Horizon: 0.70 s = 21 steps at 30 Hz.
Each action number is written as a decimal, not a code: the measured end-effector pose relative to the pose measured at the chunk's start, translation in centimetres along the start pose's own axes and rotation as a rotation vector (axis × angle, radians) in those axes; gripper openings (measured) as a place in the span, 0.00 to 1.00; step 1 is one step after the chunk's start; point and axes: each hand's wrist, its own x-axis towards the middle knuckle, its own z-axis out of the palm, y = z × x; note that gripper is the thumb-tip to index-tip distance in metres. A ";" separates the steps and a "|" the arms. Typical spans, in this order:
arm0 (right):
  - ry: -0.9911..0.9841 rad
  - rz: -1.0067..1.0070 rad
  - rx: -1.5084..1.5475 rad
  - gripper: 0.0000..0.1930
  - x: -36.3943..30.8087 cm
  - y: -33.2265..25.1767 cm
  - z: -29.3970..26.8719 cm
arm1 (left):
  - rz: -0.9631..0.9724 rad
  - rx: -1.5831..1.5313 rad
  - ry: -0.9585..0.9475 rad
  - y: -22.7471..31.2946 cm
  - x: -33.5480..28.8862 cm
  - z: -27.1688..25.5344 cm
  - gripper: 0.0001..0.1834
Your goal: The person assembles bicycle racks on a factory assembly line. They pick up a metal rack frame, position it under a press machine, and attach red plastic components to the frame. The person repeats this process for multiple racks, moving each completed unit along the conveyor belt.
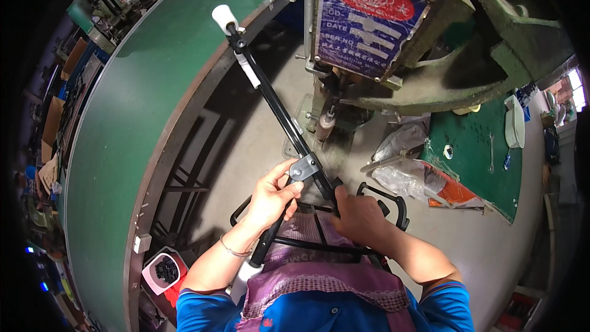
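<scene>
A black tubular metal frame (276,106) slants across the middle, over my lap and the pink apron, with a white cap (224,18) on its far end. A grey hinge bracket (302,168) joins its tubes. My left hand (270,200) pinches the frame at the bracket, thumb and fingers on either side. Lower down and to the right, my right hand (361,216) wraps round the black tube; part of the tube is hidden behind its fingers. Just beyond the bracket stands the machine's vertical tool (326,124), apart from my hands.
A large green press machine (424,95) with a blue and red plate overhangs the far right. Along the left curves a green-topped table (117,141). A pink-rimmed bin (147,278) of small black parts sits below it. At right, another green surface (485,160) carries a wrench (491,154).
</scene>
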 end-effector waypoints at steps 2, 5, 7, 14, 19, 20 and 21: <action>0.016 0.009 0.008 0.21 0.0 0.2 0.0 | 0.013 0.002 -0.022 0.1 0.3 -0.2 0.26; 0.018 0.018 0.004 0.21 0.1 0.3 -0.4 | -0.020 -0.094 -0.032 0.5 0.4 -0.1 0.24; 0.058 -0.002 0.005 0.19 0.0 0.4 -0.4 | -0.031 -0.124 -0.056 0.5 0.9 -0.2 0.23; 0.144 -0.007 0.004 0.16 0.3 0.9 -0.2 | -0.074 -0.149 -0.079 1.1 2.1 0.2 0.22; 0.188 -0.012 0.011 0.15 0.6 1.0 -0.3 | -0.078 -0.144 -0.118 1.5 3.3 -0.1 0.22; 0.194 -0.010 0.006 0.15 0.7 1.0 -0.4 | -0.080 -0.147 -0.124 1.6 3.6 -0.2 0.22; 0.200 -0.008 0.001 0.15 0.9 1.0 -0.4 | -0.082 -0.150 -0.130 1.7 3.8 -0.3 0.22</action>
